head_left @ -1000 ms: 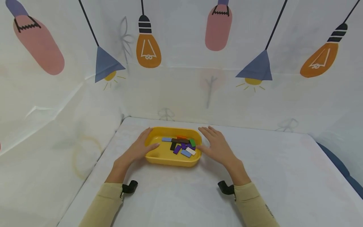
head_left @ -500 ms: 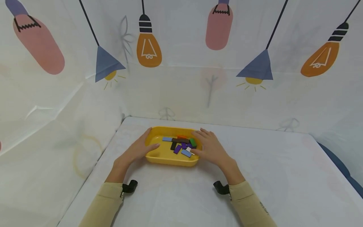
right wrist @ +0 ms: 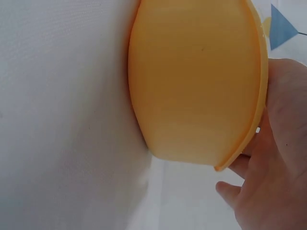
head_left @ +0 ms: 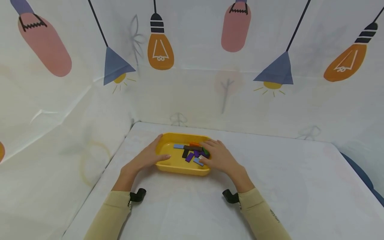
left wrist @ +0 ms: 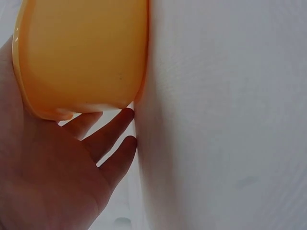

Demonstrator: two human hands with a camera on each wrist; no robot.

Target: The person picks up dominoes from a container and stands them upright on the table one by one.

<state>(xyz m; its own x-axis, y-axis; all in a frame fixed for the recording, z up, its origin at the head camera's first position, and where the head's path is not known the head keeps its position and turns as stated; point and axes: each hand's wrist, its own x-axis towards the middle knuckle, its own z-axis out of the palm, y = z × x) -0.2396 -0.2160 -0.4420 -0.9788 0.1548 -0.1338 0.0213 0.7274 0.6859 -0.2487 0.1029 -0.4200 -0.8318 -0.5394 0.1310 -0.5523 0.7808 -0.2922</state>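
Observation:
A yellow plastic tray (head_left: 183,171) sits on a white-covered table, several small coloured tiles inside it. My left hand (head_left: 146,156) rests at the tray's left end, its thumb over the rim, and its straight, spread fingers (left wrist: 112,136) lie along the outside. My right hand (head_left: 221,156) reaches over the right end with relaxed fingers above the tiles. Its thumb is beside a white tile (head_left: 200,157) and a light blue tile (head_left: 197,162). A green tile (head_left: 205,151) is partly covered by that hand. In the right wrist view, the tray wall (right wrist: 196,72) hides the fingertips.
Toward the tray's middle lie a dark brown tile (head_left: 193,148), a black tile (head_left: 185,153), a purple tile (head_left: 189,157) and an orange tile (head_left: 194,144). Hanging sheets (head_left: 192,93) printed with lamps enclose the table (head_left: 285,176). A dark blue object (head_left: 357,168) shows beyond the right edge.
My right hand has moved left, from the tray's right rim to over the tiles. The left hand keeps its place. The head view has shifted slightly.

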